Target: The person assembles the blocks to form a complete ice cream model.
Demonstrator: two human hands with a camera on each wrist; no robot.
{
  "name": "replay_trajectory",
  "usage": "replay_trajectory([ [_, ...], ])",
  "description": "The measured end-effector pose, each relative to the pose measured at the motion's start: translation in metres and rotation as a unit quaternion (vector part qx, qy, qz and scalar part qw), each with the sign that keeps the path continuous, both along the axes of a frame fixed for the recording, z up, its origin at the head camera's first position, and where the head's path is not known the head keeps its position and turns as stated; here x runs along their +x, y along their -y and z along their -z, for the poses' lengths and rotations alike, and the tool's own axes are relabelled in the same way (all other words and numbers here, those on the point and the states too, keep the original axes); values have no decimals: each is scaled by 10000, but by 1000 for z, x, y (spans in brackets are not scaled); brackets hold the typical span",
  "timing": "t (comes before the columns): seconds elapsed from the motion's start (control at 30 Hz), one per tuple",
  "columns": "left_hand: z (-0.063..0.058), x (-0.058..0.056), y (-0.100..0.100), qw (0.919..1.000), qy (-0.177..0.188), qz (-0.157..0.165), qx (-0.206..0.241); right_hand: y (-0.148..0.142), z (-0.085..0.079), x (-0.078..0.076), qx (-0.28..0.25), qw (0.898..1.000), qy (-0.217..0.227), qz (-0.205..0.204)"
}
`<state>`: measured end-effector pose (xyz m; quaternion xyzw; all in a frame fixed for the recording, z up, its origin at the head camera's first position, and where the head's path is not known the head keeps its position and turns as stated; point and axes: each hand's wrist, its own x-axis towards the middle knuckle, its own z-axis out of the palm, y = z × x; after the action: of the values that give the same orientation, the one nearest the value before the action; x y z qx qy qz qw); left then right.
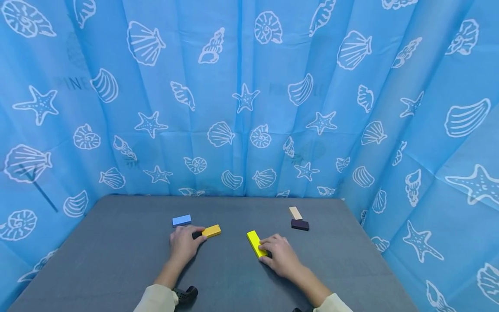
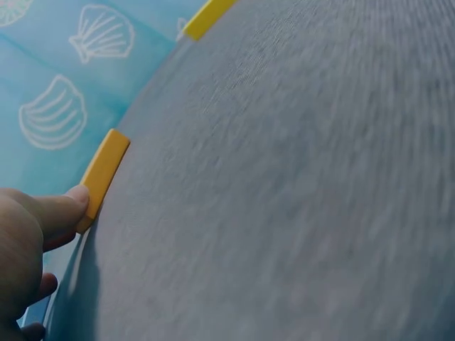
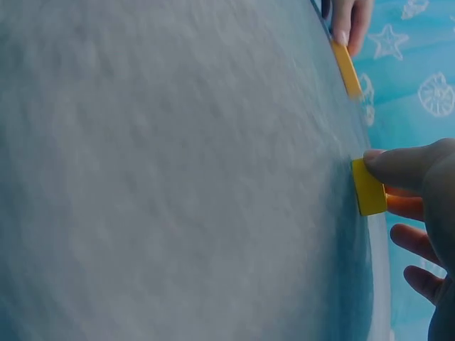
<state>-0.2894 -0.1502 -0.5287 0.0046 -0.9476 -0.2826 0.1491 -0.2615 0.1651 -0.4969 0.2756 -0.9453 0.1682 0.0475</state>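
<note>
On the left side of the grey table, my left hand [image 1: 184, 243] pinches an orange block [image 1: 212, 231] by its left end between thumb and fingers. The left wrist view shows the thumb on the near face of this orange block [image 2: 104, 176]. My right hand [image 1: 281, 256] grips a bright yellow block [image 1: 255, 243] near its front end, thumb on one side and fingers on the other. From the right wrist view, the end face of the yellow block [image 3: 369, 187] shows under the thumb. A blue block [image 1: 181, 220] lies just behind my left hand.
A beige block [image 1: 295, 213] and a dark block [image 1: 299, 225] lie close together at the back right of the grey table [image 1: 234, 277]. Behind the table hangs a blue curtain [image 1: 241, 121] with white shells and starfish.
</note>
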Motion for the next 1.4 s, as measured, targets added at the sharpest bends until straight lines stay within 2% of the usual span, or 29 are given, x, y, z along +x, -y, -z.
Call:
replay_trajectory([
  [0.5, 3, 0, -31, 9997, -127, 209, 97, 38, 1, 21, 120, 9999, -67, -11],
  [0.83, 2, -4, -48, 9989, 15, 465, 12, 56, 0, 22, 137, 9993, -356, -22],
  [1.4, 2, -14, -55, 9950, 154, 971, -157, 66, 0, 30, 160, 9989, -411, 154],
])
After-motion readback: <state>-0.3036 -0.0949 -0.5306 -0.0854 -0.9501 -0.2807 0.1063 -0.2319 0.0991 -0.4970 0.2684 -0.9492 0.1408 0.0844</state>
